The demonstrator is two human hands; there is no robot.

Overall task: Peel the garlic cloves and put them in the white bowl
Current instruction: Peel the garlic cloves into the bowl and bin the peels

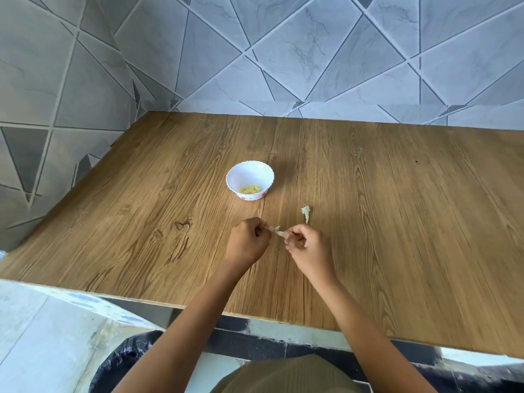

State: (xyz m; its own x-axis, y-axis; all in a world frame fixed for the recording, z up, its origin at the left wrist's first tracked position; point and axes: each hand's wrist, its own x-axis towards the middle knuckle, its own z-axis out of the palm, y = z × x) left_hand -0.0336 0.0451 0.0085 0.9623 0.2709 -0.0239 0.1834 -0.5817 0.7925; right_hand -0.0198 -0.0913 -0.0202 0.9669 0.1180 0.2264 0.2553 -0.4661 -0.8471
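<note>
**Two hands pinch one small garlic clove, held sideways**

I start at the far left, where the tiled wall (56, 80) meets the wood counter (141, 222). The counter's left edge slants in toward me. A wide strip of wood lies between that edge and the hands.

The left hand (248, 242) comes up from the bottom, with its arm leaning to the right. I see the back of the hand, and the fingers are curled in. Its grip pinches the left end of the garlic clove (279, 232).

Past this hand, farther back on the counter and well apart from it, the white bowl (250, 174) stands upright. Pale yellow peeled cloves (251, 189) lie in its bottom.

The garlic clove is small and pale. Its long side runs left to right, and the right end dips a little toward me. It is too small for me to tell which end is the tip.

The right hand (307, 245) leans in from the other side with its fingers curled. Its grip pinches the right end of the clove. The two hands are close together.

Just past the right hand lies a scrap of skin (305, 213), with its long side pointing away from me.

To the right there is lots more wood. The near edge of the counter runs under both arms, and the far edge meets the wall.
</note>
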